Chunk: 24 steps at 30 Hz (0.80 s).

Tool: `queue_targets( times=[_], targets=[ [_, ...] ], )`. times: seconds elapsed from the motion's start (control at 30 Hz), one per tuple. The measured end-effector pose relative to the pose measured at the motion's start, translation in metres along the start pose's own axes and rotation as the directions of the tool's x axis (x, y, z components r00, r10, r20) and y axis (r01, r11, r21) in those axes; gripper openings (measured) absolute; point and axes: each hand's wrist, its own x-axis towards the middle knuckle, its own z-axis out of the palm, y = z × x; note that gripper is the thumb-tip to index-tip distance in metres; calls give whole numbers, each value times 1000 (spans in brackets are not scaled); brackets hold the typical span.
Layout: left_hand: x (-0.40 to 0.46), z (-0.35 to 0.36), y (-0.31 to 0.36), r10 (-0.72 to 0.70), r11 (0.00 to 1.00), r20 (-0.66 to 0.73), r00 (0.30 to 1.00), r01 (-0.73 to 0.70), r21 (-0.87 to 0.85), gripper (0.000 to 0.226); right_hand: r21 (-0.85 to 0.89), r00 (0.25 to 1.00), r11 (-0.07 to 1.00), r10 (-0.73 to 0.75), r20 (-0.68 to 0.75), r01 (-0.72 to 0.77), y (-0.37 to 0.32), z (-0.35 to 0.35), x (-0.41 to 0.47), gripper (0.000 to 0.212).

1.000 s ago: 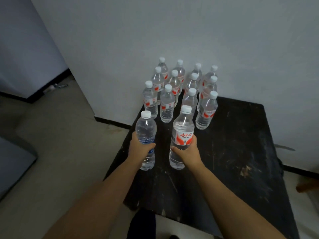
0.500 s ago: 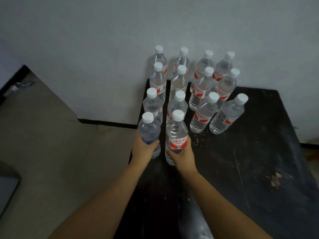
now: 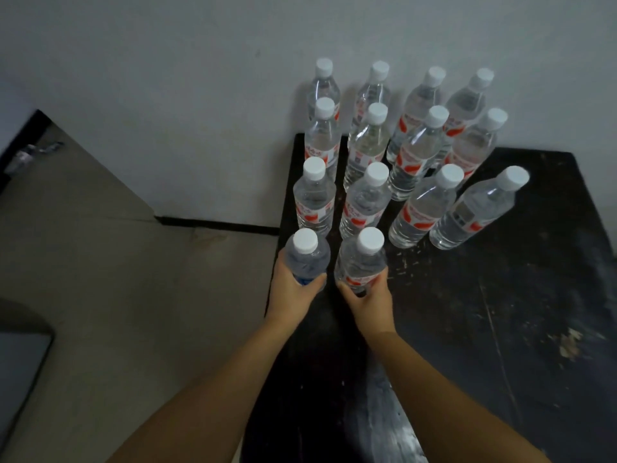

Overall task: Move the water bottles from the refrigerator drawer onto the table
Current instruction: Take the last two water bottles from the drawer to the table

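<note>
My left hand (image 3: 291, 290) grips a clear water bottle with a blue label (image 3: 306, 259) at the black table's left edge. My right hand (image 3: 365, 302) grips a red-labelled water bottle (image 3: 362, 262) just to its right. Both bottles stand upright with white caps, directly in front of several more red-labelled bottles (image 3: 370, 145) set in rows at the table's far left, against the wall. Whether the two held bottles touch the black table (image 3: 500, 329) I cannot tell; my hands hide their bases.
A white wall with a dark skirting (image 3: 217, 223) runs behind the table. Bare beige floor (image 3: 117, 295) lies to the left. A grey object (image 3: 20, 369) shows at the lower left edge. The table's right and near parts carry scuffs only.
Both hands carried their bottles forward and down toward the rows of bottles. The view tilted further down over the table.
</note>
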Motion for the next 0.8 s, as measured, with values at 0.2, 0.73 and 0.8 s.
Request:
queue_targets(
  times=[0.2, 0.73, 0.8],
  targets=[
    [3, 3, -8, 18, 1000, 39, 999, -18, 1, 67, -32, 999, 999, 30, 30, -29, -2, -4, 0, 84],
    [-26, 0, -9, -468, 796, 245, 849, 285, 534, 57, -596, 987, 803, 88, 133, 9, -7, -53, -20, 78],
    [-35, 9, 4, -396, 790, 347, 850, 122, 601, 16, -723, 989, 691, 87, 122, 28, -12, -67, -26, 56]
  ],
)
